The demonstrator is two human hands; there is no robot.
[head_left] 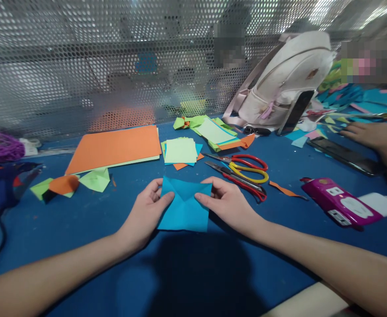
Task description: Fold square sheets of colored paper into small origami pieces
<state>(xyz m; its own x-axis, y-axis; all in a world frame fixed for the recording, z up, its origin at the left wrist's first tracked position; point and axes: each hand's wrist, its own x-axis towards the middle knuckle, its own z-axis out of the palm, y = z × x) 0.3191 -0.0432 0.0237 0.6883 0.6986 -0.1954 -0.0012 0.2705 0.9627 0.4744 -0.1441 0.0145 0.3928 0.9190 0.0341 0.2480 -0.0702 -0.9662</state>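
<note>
A creased square of blue paper is held up between my two hands over the blue table. My left hand pinches its left edge, thumb on the near face and fingers behind. On the opposite edge, my right hand grips it the same way. Fold lines cross the sheet near its top. Just beyond it lies a stack of small paper squares, pale green on top. Scissors with red and yellow handles and a red-handled cutter rest to the right of the stack.
Orange sheets and folded paper pieces lie left, near a glue gun. A backpack with a phone leans on the perforated panel. At right are another phone, a purple device and another person's hand.
</note>
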